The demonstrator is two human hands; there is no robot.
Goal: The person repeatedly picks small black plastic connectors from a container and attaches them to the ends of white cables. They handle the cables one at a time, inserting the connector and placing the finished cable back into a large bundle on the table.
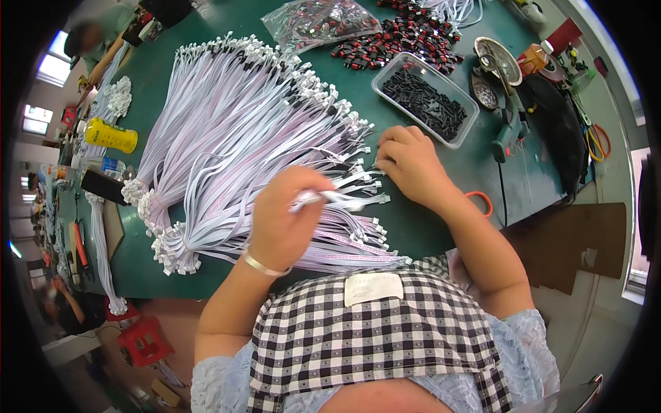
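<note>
And there's the left hand [281, 219] out over the fan of cables [227, 124], fingers curled in close, the grip nearly shut around a few white strands. Their white ends poke out to the right, toward the other hand, perhaps so both hands can get at them.

Over to the right hand [413, 164], just beyond the plugs [337, 107] at the fan's right edge! Thumb and fingers come together in a narrow pinch; whether that grip has hold of a strand or a small part, I can't tell.

The cables themselves sprawl across the green tabletop [423, 230], gathered tight at the bunched ends [180, 246] on the lower left and spread wide at the other side, probably to keep each loose plug apart and easy to pick.

Just past the right hand sits a clear tray [451, 144] full of short black tubes [427, 103], seemingly put there for a short reach. Farther back, a heap of red-and-black parts [406, 41] lies beside a clear bag [317, 24], and off to the right rests a green gun [511, 127], likely parked aside to leave the hands room.
</note>
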